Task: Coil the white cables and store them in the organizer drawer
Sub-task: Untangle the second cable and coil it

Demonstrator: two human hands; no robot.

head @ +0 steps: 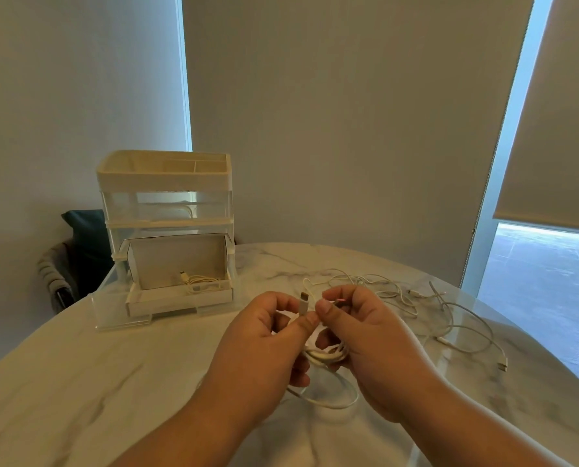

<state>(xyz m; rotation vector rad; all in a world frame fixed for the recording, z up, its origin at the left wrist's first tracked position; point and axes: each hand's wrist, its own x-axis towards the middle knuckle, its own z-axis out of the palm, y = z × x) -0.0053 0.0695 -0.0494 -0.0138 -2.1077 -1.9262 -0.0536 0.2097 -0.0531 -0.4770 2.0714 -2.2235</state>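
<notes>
Above the table's middle, my left hand (268,345) and my right hand (365,335) both hold one coiled white cable (325,357). The left thumb and fingers pinch it near its plug (303,303), which sticks up between the hands. A loop of the same cable hangs below them. Several loose white cables (446,315) lie tangled on the table to the right. The clear organizer (166,210) stands at the left, its lowest drawer (180,296) pulled open. One coiled white cable (200,281) lies inside that drawer.
The round marble table (96,382) curves away at left and right. A dark chair with a cushion (75,251) stands behind the organizer. Window blinds and a wall rise behind the table.
</notes>
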